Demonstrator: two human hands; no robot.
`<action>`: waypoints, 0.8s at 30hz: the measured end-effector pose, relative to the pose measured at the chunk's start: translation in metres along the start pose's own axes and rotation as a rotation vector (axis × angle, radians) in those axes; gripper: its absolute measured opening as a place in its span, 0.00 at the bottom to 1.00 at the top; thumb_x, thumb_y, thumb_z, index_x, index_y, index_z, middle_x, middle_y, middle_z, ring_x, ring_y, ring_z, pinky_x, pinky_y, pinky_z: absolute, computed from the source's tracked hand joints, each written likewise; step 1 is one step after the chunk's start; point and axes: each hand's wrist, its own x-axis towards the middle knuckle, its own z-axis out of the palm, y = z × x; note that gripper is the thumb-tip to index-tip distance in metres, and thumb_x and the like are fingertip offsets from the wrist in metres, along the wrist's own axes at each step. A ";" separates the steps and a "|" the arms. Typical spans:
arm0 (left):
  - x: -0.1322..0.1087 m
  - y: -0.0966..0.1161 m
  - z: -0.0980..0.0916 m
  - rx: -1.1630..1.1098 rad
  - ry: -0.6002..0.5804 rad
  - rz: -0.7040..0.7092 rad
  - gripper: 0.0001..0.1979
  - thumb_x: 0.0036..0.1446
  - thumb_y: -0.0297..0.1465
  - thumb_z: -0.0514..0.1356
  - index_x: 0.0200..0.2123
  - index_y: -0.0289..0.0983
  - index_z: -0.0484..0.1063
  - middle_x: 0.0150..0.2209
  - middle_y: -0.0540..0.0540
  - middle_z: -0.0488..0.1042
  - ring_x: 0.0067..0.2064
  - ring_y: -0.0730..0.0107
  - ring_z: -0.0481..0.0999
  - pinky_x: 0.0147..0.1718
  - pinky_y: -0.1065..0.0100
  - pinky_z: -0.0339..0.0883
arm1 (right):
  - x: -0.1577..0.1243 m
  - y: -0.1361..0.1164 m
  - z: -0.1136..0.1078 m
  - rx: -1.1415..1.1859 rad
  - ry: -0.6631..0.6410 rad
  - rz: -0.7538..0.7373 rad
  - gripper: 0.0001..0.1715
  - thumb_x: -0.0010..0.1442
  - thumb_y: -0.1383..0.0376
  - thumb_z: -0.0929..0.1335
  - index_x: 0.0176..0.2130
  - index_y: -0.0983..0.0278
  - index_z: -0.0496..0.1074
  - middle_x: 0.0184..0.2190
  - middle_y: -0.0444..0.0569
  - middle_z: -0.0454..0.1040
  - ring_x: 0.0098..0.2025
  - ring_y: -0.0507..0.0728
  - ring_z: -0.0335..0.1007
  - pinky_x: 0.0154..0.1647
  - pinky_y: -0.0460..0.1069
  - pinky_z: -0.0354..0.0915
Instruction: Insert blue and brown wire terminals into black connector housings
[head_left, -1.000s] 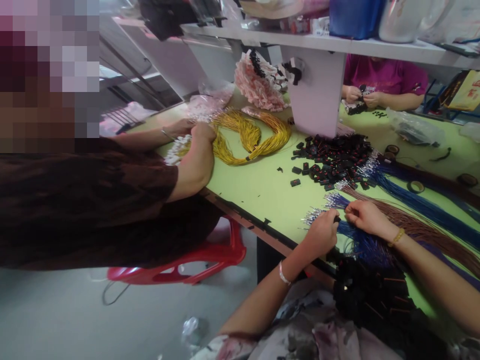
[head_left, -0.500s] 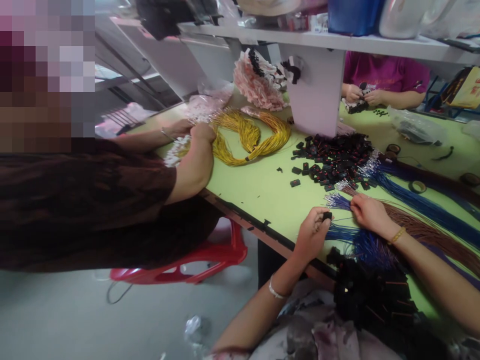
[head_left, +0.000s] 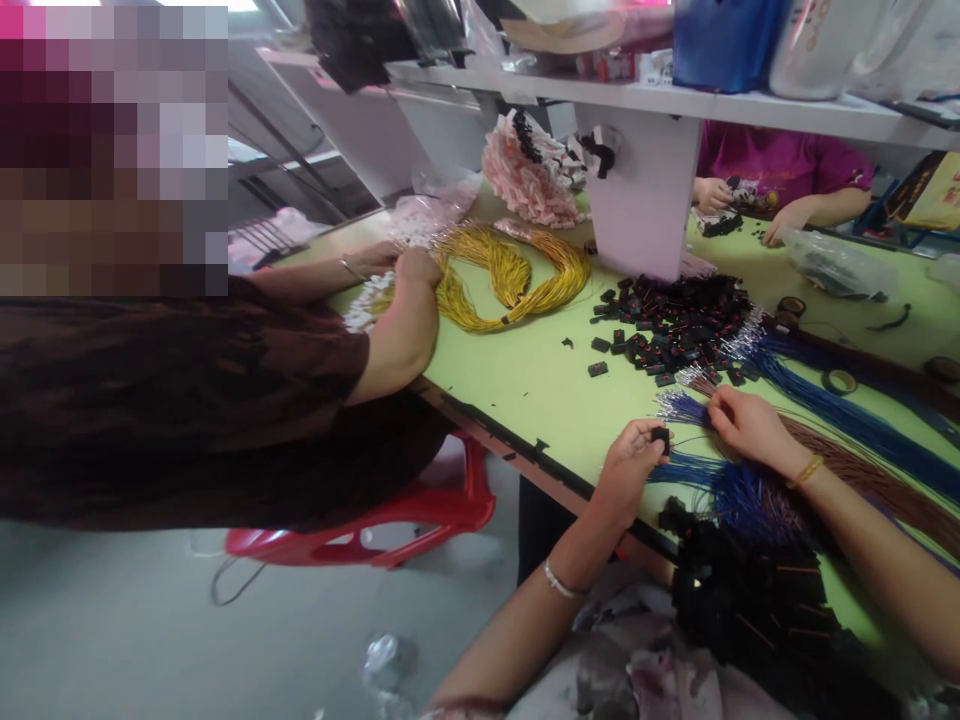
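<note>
My left hand is closed on a small black connector with blue wires trailing from it, just above the green table near its front edge. My right hand pinches at the metal-tipped ends of the purple wires beside a brown wire bundle. A bundle of blue wires lies under my right wrist. Finished black pieces are heaped in my lap.
A pile of black connectors sits mid-table. A person in brown at the left handles yellow wire loops. Another person in magenta works at the far side. A white shelf post stands on the table; tape rolls lie right.
My left hand drew back from the wire tips with the black connector in it. My right hand moved up to the purple wire ends. The far person's hand reached out onto the table.
</note>
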 end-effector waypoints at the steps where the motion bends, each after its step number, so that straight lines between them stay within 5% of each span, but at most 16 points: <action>1: 0.000 0.000 0.001 -0.036 0.004 -0.016 0.15 0.45 0.29 0.65 0.38 0.35 0.70 0.35 0.46 0.73 0.37 0.73 0.71 0.36 0.72 0.64 | 0.003 -0.002 0.000 0.090 0.008 -0.012 0.08 0.60 0.64 0.61 0.31 0.63 0.66 0.25 0.45 0.71 0.25 0.52 0.62 0.27 0.46 0.50; 11: 0.007 -0.005 0.004 -0.281 -0.015 -0.099 0.12 0.47 0.24 0.63 0.37 0.34 0.71 0.34 0.46 0.72 0.35 0.74 0.70 0.34 0.73 0.64 | 0.006 -0.032 0.005 0.626 -0.007 -0.095 0.06 0.54 0.66 0.63 0.27 0.65 0.67 0.21 0.40 0.64 0.23 0.48 0.56 0.25 0.43 0.53; 24: 0.016 -0.011 -0.002 -0.333 -0.085 -0.155 0.12 0.50 0.23 0.60 0.41 0.33 0.71 0.36 0.43 0.73 0.36 0.72 0.72 0.37 0.70 0.64 | -0.018 -0.039 0.015 0.534 0.000 -0.085 0.09 0.52 0.65 0.64 0.22 0.64 0.64 0.17 0.40 0.63 0.20 0.47 0.52 0.22 0.43 0.50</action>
